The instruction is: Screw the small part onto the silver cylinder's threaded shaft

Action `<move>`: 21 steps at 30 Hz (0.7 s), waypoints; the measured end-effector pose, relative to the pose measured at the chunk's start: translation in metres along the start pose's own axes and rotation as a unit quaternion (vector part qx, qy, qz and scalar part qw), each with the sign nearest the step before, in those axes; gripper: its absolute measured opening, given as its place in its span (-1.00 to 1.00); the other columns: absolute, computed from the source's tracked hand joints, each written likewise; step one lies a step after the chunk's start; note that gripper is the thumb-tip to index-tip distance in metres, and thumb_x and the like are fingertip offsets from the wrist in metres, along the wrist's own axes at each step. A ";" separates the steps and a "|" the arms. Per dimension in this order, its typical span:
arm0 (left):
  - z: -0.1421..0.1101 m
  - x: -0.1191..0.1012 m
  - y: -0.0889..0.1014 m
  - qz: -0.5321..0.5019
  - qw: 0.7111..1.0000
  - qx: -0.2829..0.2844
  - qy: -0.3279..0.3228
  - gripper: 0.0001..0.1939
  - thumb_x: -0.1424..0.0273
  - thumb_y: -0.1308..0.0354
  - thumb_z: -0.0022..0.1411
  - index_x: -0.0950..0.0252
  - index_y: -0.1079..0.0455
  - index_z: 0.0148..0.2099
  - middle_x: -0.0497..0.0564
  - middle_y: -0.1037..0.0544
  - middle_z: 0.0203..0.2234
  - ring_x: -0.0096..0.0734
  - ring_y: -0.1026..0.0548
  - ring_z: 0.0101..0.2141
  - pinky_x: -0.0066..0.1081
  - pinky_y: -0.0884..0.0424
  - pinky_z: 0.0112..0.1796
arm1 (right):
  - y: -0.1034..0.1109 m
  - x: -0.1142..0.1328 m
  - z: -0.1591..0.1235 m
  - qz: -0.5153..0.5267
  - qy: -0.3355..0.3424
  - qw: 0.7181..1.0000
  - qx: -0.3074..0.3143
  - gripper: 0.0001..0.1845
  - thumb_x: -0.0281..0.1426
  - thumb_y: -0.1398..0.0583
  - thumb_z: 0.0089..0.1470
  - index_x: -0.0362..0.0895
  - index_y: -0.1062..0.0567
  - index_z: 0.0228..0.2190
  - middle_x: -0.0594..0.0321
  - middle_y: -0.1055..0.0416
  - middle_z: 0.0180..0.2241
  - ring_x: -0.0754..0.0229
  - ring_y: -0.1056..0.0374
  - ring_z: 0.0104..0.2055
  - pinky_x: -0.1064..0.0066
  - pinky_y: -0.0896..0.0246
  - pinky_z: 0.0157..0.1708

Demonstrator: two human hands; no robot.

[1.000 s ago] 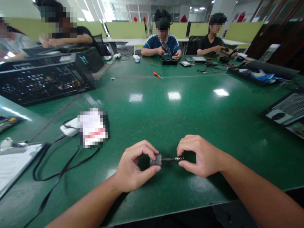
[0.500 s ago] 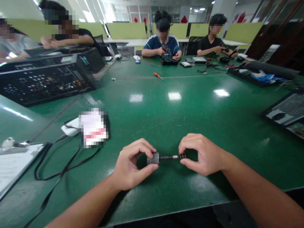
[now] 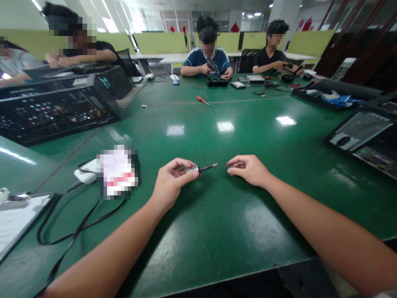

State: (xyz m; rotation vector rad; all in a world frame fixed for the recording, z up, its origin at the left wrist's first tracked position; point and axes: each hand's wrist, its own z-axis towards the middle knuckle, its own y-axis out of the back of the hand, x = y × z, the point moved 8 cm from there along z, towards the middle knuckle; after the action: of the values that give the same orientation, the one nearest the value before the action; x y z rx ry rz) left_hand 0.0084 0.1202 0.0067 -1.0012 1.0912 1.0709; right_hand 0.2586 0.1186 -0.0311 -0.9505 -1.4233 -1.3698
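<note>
Between the thumb and fingers of my left hand (image 3: 169, 182) is a short metal cylinder with a thin dark shaft (image 3: 208, 167). The shaft points right and has a lighter tip. A small dark coil spring (image 3: 228, 166) shows at the fingertips of my right hand (image 3: 252, 170), which pinches it. Most of the spring is covered by the fingers. A narrow gap separates the shaft's tip from the spring. Both hands are held over the green table (image 3: 198, 231).
An orange-handled screwdriver (image 3: 201, 99) lies farther back. Open computer cases stand at left (image 3: 58, 107) and right (image 3: 361, 128). A badge with a black lanyard (image 3: 80, 227) and a clipboard (image 3: 25, 215) lie at left. A person (image 3: 207, 58) works across the table with a power tool; others sit nearby.
The spring has come off the shaft's end and is now apart from it in my right hand. Both hands have moved farther from me. The view has shifted slightly.
</note>
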 end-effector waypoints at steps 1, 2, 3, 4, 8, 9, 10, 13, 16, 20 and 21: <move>0.019 0.009 0.001 -0.026 0.999 -0.024 0.009 -0.59 0.38 -0.58 -0.16 0.32 -0.43 -0.33 -0.01 -0.61 -0.32 -0.39 -0.60 -0.35 -0.33 -0.58 -0.21 | 0.005 -0.007 0.017 0.000 -0.005 1.000 -0.024 -0.76 -0.34 -0.39 -0.03 -0.18 -0.61 -0.27 0.19 -0.62 -0.42 0.18 -0.54 -0.42 0.42 -0.41 -0.43; 0.040 0.019 0.002 -0.039 0.998 -0.041 0.020 -0.56 0.37 -0.59 -0.19 0.32 -0.43 -0.32 -0.02 -0.61 -0.33 -0.39 -0.61 -0.35 -0.33 -0.58 -0.21 | 0.010 -0.013 0.034 -0.001 -0.008 0.999 -0.048 -0.75 -0.33 -0.37 0.00 -0.19 -0.60 -0.26 0.19 -0.61 -0.44 0.20 -0.52 -0.44 0.44 -0.39 -0.45; 0.061 0.028 0.002 -0.043 0.997 -0.061 0.034 -0.54 0.36 -0.59 -0.22 0.32 -0.43 -0.32 -0.03 -0.60 -0.35 -0.40 -0.60 -0.38 -0.35 -0.57 -0.23 | 0.016 -0.017 0.052 -0.007 -0.010 0.997 -0.071 -0.76 -0.35 -0.37 0.01 -0.20 -0.59 -0.26 0.19 -0.60 -0.44 0.22 -0.50 -0.46 0.45 -0.38 -0.45; 0.082 0.036 0.002 -0.045 0.995 -0.074 0.039 -0.54 0.34 -0.58 -0.21 0.32 -0.41 -0.31 -0.05 -0.60 -0.37 -0.42 -0.60 -0.39 -0.37 -0.56 -0.25 | 0.020 -0.019 0.069 -0.014 -0.012 0.996 -0.091 -0.76 -0.37 -0.37 0.01 -0.22 -0.59 -0.26 0.18 -0.60 -0.44 0.23 -0.50 -0.46 0.45 -0.39 -0.43; 0.151 0.057 -0.005 -0.028 0.995 -0.084 0.049 -0.54 0.47 -0.56 -0.24 0.33 -0.41 -0.30 -0.04 -0.58 -0.41 -0.44 -0.58 -0.43 -0.40 -0.52 -0.31 | 0.033 -0.024 0.125 -0.056 -0.014 0.985 -0.161 -0.73 -0.46 -0.38 -0.03 -0.25 -0.61 -0.22 0.11 -0.63 -0.35 0.19 -0.53 -0.38 0.39 -0.45 -0.29; 0.162 0.059 -0.005 -0.025 0.995 -0.089 0.046 -0.55 0.50 -0.55 -0.23 0.33 -0.40 -0.29 -0.06 -0.57 -0.41 -0.47 -0.57 -0.43 -0.41 -0.51 -0.31 | 0.035 -0.024 0.134 -0.069 -0.014 0.982 -0.177 -0.72 -0.45 -0.38 -0.02 -0.24 -0.62 -0.20 0.10 -0.64 -0.32 0.18 -0.54 -0.35 0.36 -0.46 -0.25; 0.170 0.061 -0.006 -0.022 0.994 -0.094 0.043 -0.56 0.52 -0.54 -0.21 0.32 -0.40 -0.29 -0.07 -0.57 -0.41 -0.50 -0.56 -0.43 -0.42 -0.51 -0.29 | 0.036 -0.025 0.141 -0.083 -0.013 0.978 -0.191 -0.72 -0.43 -0.38 -0.01 -0.23 -0.62 -0.19 0.09 -0.64 -0.29 0.16 -0.55 -0.31 0.33 -0.46 -0.21; 0.181 0.066 -0.007 -0.015 0.995 -0.086 0.037 -0.59 0.56 -0.51 -0.18 0.32 -0.40 -0.29 -0.07 -0.57 -0.37 -0.53 -0.55 -0.42 -0.41 -0.52 -0.26 | 0.037 -0.026 0.152 -0.122 -0.004 0.969 -0.215 -0.72 -0.37 -0.39 0.01 -0.16 -0.65 -0.18 0.14 -0.65 -0.27 0.12 -0.57 -0.24 0.28 -0.46 -0.11; 0.180 0.069 -0.008 -0.005 0.997 -0.062 0.037 -0.61 0.56 -0.51 -0.17 0.33 -0.42 -0.29 -0.03 -0.59 -0.32 -0.51 -0.55 -0.41 -0.36 -0.53 -0.24 | 0.034 -0.023 0.152 -0.150 0.017 0.966 -0.209 -0.73 -0.36 -0.42 0.00 -0.11 -0.67 -0.19 0.18 -0.65 -0.27 0.12 -0.57 -0.20 0.29 -0.44 -0.07; 0.178 0.070 -0.010 0.016 0.999 -0.041 0.031 -0.60 0.53 -0.53 -0.19 0.34 -0.44 -0.29 -0.01 -0.61 -0.32 -0.49 -0.55 -0.42 -0.34 -0.52 -0.25 | 0.030 -0.019 0.149 -0.170 0.044 0.966 -0.189 -0.73 -0.36 -0.41 0.03 -0.13 -0.68 -0.18 0.17 -0.65 -0.28 0.14 -0.56 -0.24 0.33 -0.43 -0.11; 0.178 0.070 -0.011 0.023 0.999 -0.037 0.028 -0.59 0.52 -0.54 -0.20 0.34 -0.45 -0.29 0.00 -0.61 -0.32 -0.47 -0.55 -0.41 -0.35 -0.51 -0.25 | 0.030 -0.018 0.148 -0.175 0.049 0.966 -0.185 -0.73 -0.36 -0.42 0.03 -0.13 -0.68 -0.18 0.17 -0.65 -0.29 0.14 -0.55 -0.25 0.33 -0.43 -0.12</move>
State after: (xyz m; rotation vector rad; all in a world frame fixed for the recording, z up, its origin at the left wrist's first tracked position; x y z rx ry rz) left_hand 0.0585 0.3017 -0.0293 -1.0738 1.1314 1.1327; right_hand 0.2772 0.2696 -0.0344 -0.8728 -1.3257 -1.9692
